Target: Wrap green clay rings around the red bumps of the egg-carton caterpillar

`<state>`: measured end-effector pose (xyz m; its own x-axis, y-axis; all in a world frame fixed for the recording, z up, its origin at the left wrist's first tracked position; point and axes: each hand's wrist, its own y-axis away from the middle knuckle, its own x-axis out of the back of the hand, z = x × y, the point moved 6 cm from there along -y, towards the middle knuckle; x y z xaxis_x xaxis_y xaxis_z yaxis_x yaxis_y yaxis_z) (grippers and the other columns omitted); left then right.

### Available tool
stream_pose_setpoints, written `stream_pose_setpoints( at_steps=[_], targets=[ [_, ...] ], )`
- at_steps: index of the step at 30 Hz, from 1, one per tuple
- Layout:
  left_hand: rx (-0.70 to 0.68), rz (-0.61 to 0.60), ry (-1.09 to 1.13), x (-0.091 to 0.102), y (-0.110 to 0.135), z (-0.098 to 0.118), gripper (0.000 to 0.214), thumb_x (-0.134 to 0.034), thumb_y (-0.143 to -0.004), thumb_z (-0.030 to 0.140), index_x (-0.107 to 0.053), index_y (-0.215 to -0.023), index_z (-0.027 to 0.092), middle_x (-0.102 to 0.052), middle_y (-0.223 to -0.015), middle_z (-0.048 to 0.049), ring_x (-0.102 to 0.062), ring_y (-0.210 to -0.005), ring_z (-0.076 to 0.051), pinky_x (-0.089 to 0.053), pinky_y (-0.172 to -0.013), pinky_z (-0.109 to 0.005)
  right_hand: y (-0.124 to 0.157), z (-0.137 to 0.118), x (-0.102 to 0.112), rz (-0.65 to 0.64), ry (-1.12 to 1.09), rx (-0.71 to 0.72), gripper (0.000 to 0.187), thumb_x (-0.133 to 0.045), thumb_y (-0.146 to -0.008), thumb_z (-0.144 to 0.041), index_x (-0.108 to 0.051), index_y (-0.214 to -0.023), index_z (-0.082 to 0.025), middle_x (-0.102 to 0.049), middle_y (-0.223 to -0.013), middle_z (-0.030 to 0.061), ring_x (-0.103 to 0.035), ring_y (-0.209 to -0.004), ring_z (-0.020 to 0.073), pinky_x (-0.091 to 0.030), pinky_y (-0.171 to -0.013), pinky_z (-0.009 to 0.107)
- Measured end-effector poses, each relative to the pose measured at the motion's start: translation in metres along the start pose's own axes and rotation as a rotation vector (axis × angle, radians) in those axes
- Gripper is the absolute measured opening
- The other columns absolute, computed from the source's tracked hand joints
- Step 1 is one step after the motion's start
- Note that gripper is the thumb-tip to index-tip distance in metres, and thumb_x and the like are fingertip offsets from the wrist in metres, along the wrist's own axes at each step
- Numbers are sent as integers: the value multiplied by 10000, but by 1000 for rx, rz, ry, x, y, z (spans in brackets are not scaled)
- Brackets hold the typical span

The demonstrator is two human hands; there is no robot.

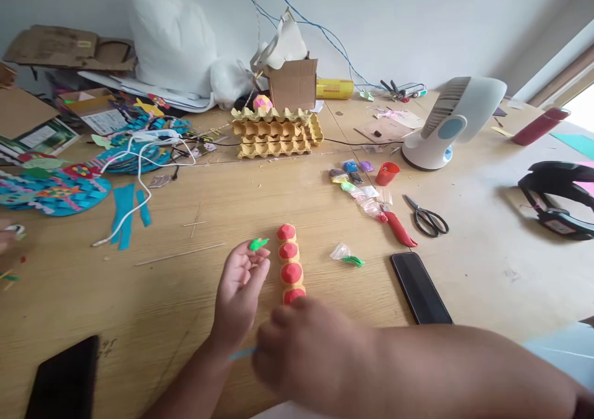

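Observation:
My left hand lies palm up on the wooden table, fingers loosely curled, pinching a small piece of green clay at the fingertips. Just right of it stands a strip of egg-carton cups topped with red clay. My right hand is close to the camera and blurred, closed at the near end of that strip. A thin light-blue stick shows by its knuckles; whether the hand holds it is unclear.
A small bag with green clay lies right of the strip. Beyond are a phone, a red-handled tool, scissors, clay bags, a red cup, a fan and stacked egg trays. Another phone lies near left.

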<state>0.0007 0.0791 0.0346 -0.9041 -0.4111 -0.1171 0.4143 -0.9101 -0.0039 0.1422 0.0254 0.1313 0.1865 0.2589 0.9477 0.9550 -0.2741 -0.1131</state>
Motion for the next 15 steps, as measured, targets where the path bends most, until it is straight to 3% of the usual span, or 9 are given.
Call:
stream_pose_setpoints(
  at_steps=[2,4,6,8,11,15],
  targets=[
    [75,-68,23,-4,4,-2,366,-770,-883,357,-690,-1217,231,-688,-1050,-47,-593,-905,-154,-460,-766,-247,6,46,6,103,-114,-90,65,-678,-942,-157,-741,-942,-174,-750,-845,52,-680,-770,192,-517,-673,311],
    [157,-167,62,-11,10,-4,328,-766,-886,352,-726,-1187,228,-681,-955,-32,-564,-841,-142,-436,-731,-239,21,91,14,406,-253,-346,168,-648,-989,-160,-720,-1139,-180,-752,-927,64,-694,-822,187,-537,-730,304],
    [247,-283,130,-18,16,-4,302,-743,-893,326,-746,-1179,227,-696,-957,-38,-527,-796,-132,-406,-690,-237,33,113,10,588,-296,-444,320,-718,-972,-254,-673,-1285,-199,-745,-1013,86,-695,-882,212,-544,-757,321],
    [333,-367,177,-24,21,-4,311,-720,-886,284,-756,-1189,226,-708,-963,-43,-477,-744,-121,-380,-658,-239,33,116,3,637,-326,-353,405,-735,-966,-302,-643,-1355,-235,-740,-1041,86,-690,-906,216,-551,-801,336],
    [416,-453,209,-28,25,-5,319,-693,-858,232,-774,-1167,214,-704,-934,-46,-410,-695,-112,-343,-630,-242,29,111,-3,619,-380,-158,387,-693,-996,-322,-644,-1372,-248,-722,-950,68,-668,-825,191,-537,-737,302],
    [494,-546,172,-31,30,-10,334,-671,-860,223,-774,-1178,205,-681,-901,-52,-453,-738,-128,-350,-653,-251,34,112,-3,625,-420,-85,339,-676,-1004,-324,-674,-1330,-230,-712,-881,61,-621,-736,169,-493,-662,276]
  ],
)
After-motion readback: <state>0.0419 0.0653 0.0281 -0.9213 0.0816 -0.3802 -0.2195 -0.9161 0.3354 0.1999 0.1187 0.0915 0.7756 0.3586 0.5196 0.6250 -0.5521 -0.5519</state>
